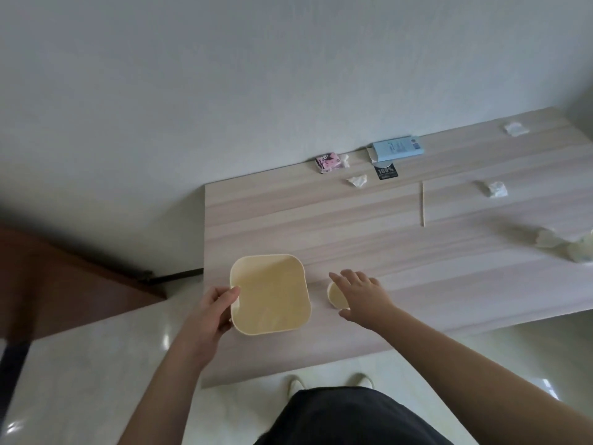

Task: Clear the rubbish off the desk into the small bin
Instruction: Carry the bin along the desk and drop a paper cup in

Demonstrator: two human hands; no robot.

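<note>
Bin: small cream-yellow bin (271, 295), squarish with rounded corners, open top, standing on the near left part of the desk (369, 226); nothing visible inside.
Left hand: left hand (210, 311) clasps the bin's left rim, thumb over the edge, fingers wrapped on the outer wall.
Right hand: right hand (361, 292) spread flat, fingers apart, palm down over a small round cream piece (335, 297) just right of the bin; whether it touches the piece, cannot tell.
Round piece: partly hidden under the hand; lies on the desk, close beside the bin.
Rubbish, far side: crumpled tissue (357, 180) near the back edge; pink packet (328, 162) against the wall with a white scrap beside it.
Rubbish, right: second tissue wad (495, 189); third white wad (515, 128) at the far right corner; blurred pale wrappers (568, 245) at the right edge.
Stick: thin wooden stick (423, 203) lying mid-desk, pointing away from the person.
Box: light-blue box (398, 148) by the wall, overlapping a black tag (386, 172).
Desk: pale wood grain, set against a white wall.
</note>
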